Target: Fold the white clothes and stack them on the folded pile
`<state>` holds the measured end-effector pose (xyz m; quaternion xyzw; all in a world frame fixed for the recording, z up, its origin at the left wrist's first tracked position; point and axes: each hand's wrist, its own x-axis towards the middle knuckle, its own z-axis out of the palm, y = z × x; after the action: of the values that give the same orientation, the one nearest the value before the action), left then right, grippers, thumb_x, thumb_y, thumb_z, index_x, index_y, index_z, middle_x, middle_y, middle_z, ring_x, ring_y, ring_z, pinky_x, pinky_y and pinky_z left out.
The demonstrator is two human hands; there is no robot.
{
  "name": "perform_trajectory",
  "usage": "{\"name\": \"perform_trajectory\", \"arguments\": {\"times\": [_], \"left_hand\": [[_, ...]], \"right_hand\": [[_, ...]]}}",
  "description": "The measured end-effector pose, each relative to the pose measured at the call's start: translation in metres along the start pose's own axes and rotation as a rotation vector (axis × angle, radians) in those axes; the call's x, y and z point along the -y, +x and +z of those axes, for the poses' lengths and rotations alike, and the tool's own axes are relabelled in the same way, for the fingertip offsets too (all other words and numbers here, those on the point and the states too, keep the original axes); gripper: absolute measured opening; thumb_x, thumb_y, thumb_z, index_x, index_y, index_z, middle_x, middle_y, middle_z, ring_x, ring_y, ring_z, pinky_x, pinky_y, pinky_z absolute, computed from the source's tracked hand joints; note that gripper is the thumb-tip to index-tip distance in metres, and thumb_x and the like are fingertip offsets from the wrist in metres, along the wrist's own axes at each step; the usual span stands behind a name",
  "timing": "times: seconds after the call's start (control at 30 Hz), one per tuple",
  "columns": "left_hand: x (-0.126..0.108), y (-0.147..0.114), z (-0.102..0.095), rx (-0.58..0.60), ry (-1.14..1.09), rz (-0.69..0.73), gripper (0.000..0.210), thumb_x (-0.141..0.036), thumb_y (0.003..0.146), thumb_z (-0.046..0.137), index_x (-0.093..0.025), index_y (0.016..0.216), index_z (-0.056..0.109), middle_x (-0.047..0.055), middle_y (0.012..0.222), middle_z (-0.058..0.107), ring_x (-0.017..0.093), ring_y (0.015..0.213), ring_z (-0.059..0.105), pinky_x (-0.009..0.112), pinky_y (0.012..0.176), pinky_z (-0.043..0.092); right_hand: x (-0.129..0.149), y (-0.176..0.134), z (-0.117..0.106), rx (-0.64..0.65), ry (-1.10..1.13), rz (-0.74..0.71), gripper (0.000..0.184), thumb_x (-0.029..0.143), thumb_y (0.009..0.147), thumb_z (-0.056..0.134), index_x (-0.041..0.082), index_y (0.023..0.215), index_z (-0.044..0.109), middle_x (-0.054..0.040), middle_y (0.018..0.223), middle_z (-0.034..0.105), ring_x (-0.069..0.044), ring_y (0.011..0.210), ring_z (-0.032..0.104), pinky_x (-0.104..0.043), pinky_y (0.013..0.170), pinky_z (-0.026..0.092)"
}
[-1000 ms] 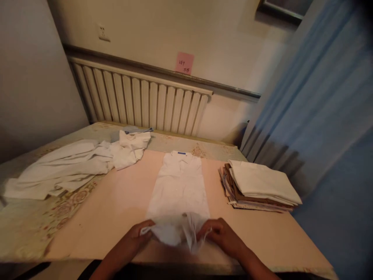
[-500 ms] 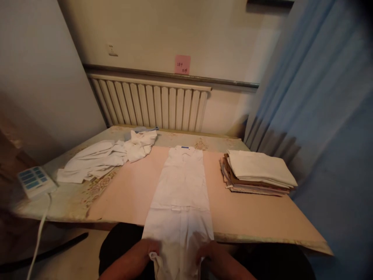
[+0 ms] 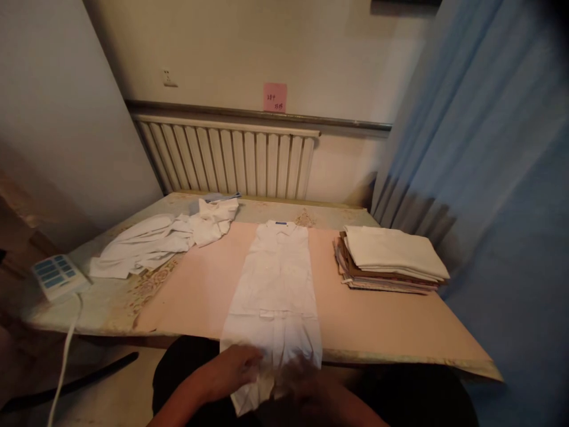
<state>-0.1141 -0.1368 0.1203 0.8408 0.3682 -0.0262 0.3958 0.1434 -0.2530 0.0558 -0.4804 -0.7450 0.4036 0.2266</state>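
Both hands low in view, near each other, gap between. Left hand (image 3: pixel 234 369) between 6 and 7 o'clock, back up, fingers bent, pointing roughly 2 o'clock. Left forearm (image 3: pixel 181 402) bare, enters at 7, slants toward 2. Right hand (image 3: pixel 307 385) just short of 6 o'clock, a bit lower than the left, motion-blurred and dark; finger shape unreadable. Right forearm (image 3: pixel 349 409) bare, comes in at 5, slants toward 10. Forearms converge on the 6 o'clock line. Grip unclear on both.
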Motion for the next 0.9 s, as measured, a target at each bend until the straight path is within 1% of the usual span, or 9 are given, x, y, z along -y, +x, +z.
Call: {"name": "perform_trajectory", "arguments": {"times": [0.07,0.17,0.23,0.3,0.4,0.57,0.7,0.77,0.9], "left_hand": [[-0.005,0.021,-0.001,-0.172,0.035,0.039,0.038,-0.028,0.083,0.047,-0.022,0.119,0.060,0.006,0.120,0.064,0.022,0.111,0.055,0.032,0.097,0.039],[-0.014,0.052,0.007,-0.362,0.120,0.000,0.031,-0.027,0.088,0.041,-0.019,0.110,0.061,0.008,0.113,0.066,0.021,0.105,0.057,0.032,0.093,0.039],[-0.021,0.067,0.016,-0.407,0.114,-0.063,0.026,-0.027,0.090,0.038,-0.019,0.096,0.062,0.007,0.096,0.068,0.019,0.091,0.060,0.029,0.082,0.041],[-0.027,0.077,0.028,-0.402,0.036,-0.140,0.024,-0.024,0.090,0.038,-0.019,0.084,0.061,0.005,0.082,0.067,0.017,0.081,0.060,0.027,0.073,0.040],[-0.030,0.085,0.049,-0.362,-0.076,-0.206,0.019,-0.019,0.087,0.040,-0.018,0.080,0.059,0.004,0.076,0.065,0.015,0.076,0.060,0.025,0.068,0.038],[-0.026,0.094,0.077,-0.305,-0.202,-0.320,0.021,-0.019,0.089,0.034,-0.017,0.090,0.054,0.003,0.069,0.064,0.013,0.058,0.059,0.023,0.055,0.038],[-0.024,0.097,0.088,-0.230,-0.235,-0.369,0.021,-0.020,0.088,0.033,-0.016,0.086,0.054,0.000,0.061,0.060,0.012,0.046,0.055,0.023,0.049,0.036],[-0.023,0.099,0.093,-0.231,-0.212,-0.372,0.018,-0.020,0.086,0.038,-0.016,0.083,0.056,0.001,0.064,0.060,0.012,0.054,0.058,0.023,0.054,0.038],[-0.021,0.100,0.100,-0.265,-0.124,-0.369,0.013,-0.022,0.082,0.048,-0.016,0.073,0.056,0.004,0.078,0.063,0.016,0.079,0.060,0.025,0.068,0.037]], "right_hand": [[-0.003,0.005,-0.010,-0.138,0.037,0.066,0.021,0.019,0.077,0.051,0.022,0.082,0.072,-0.0002,0.080,0.070,-0.016,0.076,0.063,-0.024,0.074,0.046],[-0.016,0.015,-0.034,-0.490,0.025,0.203,0.023,0.025,0.079,0.046,0.019,0.079,0.069,-0.0028,0.076,0.069,-0.017,0.072,0.063,-0.026,0.070,0.045],[-0.030,0.021,-0.050,-0.673,-0.002,0.310,0.025,0.029,0.080,0.043,0.019,0.080,0.067,-0.0030,0.072,0.068,-0.018,0.067,0.063,-0.026,0.066,0.045],[-0.043,0.025,-0.062,-0.776,-0.063,0.416,0.025,0.030,0.078,0.042,0.020,0.082,0.065,-0.0018,0.068,0.067,-0.018,0.065,0.062,-0.027,0.064,0.044],[-0.056,0.029,-0.070,-0.795,-0.184,0.521,0.022,0.027,0.075,0.043,0.022,0.081,0.064,-0.0006,0.066,0.066,-0.019,0.066,0.062,-0.028,0.064,0.043],[-0.056,0.039,-0.071,-0.758,-0.118,0.617,0.017,0.024,0.074,0.045,0.021,0.075,0.062,-0.0038,0.073,0.069,-0.018,0.071,0.063,-0.026,0.064,0.044],[-0.055,0.047,-0.073,-0.722,-0.065,0.656,0.020,0.026,0.075,0.044,0.019,0.071,0.062,-0.0025,0.058,0.066,-0.015,0.056,0.060,-0.023,0.055,0.042],[-0.055,0.050,-0.075,-0.720,-0.053,0.677,0.021,0.026,0.075,0.045,0.017,0.073,0.064,-0.0012,0.053,0.064,-0.015,0.051,0.059,-0.023,0.051,0.041],[-0.055,0.053,-0.073,-0.773,-0.096,0.682,0.023,0.024,0.070,0.049,0.016,0.084,0.067,-0.0029,0.066,0.068,-0.017,0.062,0.062,-0.023,0.055,0.042]]}}
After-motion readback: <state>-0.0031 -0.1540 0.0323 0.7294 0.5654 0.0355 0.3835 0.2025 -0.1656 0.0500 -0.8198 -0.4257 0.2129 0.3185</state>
